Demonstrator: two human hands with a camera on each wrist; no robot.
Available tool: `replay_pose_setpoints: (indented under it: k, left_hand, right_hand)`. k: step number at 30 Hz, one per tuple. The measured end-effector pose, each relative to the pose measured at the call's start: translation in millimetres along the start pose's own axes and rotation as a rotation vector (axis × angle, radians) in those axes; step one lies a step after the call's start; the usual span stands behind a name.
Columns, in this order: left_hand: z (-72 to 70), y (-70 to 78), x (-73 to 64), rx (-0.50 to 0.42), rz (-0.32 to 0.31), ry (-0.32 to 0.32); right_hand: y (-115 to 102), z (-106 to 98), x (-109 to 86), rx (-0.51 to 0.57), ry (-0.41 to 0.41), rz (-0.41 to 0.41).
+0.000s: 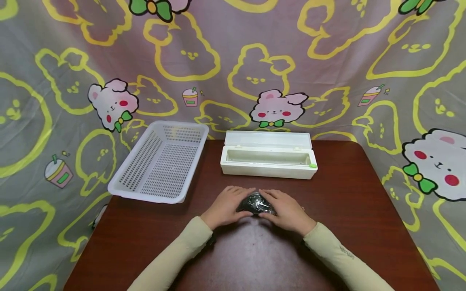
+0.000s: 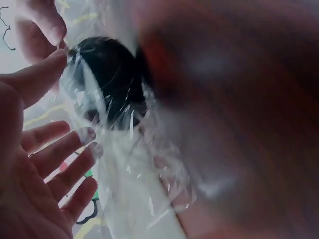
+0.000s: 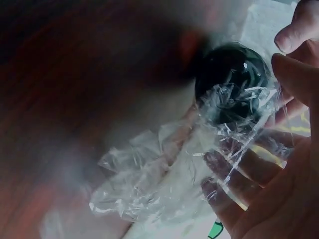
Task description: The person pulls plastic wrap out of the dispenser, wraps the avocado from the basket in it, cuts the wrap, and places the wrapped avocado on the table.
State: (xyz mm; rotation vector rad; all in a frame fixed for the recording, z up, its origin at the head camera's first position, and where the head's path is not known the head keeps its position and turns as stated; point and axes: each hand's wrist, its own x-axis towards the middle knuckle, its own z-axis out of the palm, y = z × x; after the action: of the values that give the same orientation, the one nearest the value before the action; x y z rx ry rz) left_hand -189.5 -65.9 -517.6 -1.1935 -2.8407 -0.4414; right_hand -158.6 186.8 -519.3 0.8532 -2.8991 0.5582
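Note:
A black, glossy, rounded object (image 1: 256, 203) lies on the table between both hands, loosely covered in clear cling film (image 3: 144, 174). What kind of object it is cannot be made out. From the left side my left hand (image 1: 226, 205) cups it, thumb in front and fingers behind, holding the film around it. Opposite, my right hand (image 1: 288, 211) holds the film on the right side in the same way. In the left wrist view the thumbs come close together beside the black object (image 2: 112, 74). Crumpled film (image 2: 142, 184) spreads past the fingertips in both wrist views.
On the dark wooden table (image 1: 349, 194), a white perforated basket (image 1: 120, 190) stands at the back left. Behind the hands sits a long white box (image 1: 267, 169) with its lid raised and a green tab at its right end. A patterned curtain (image 1: 225, 36) surrounds the table.

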Motion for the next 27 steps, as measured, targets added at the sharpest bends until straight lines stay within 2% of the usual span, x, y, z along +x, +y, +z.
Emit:
replay_pose_setpoints:
  k: [3,9,13,18,24,27]
  left_hand:
    - [4.7,1.3,2.6,0.025,-0.009,-0.024]
    - [9.2,-3.3,7.9,0.056,0.016,0.026]
    - [10.1,-5.2,10.4,0.003,0.022,0.020]
    - [8.5,-5.0,11.6,-0.075,0.012,-0.009]
    - [6.6,-5.1,12.3,-0.056,0.015,-0.023]
    - [6.6,-5.0,12.5,-0.034,0.031,-0.008]
  right_hand:
    - [-0.6,3.9,2.1,-0.007,-0.016,0.011]
    - [5.0,6.1,4.7,0.017,0.015,-0.006]
    - [8.8,6.9,5.4,0.041,0.007,-0.003]
    - [10.3,7.1,6.1,0.089,-0.022,0.040]
    - [11.0,7.9,9.1,0.116,-0.013,0.047]
    - [13.0,8.6,9.6,0.112,-0.016,0.033]
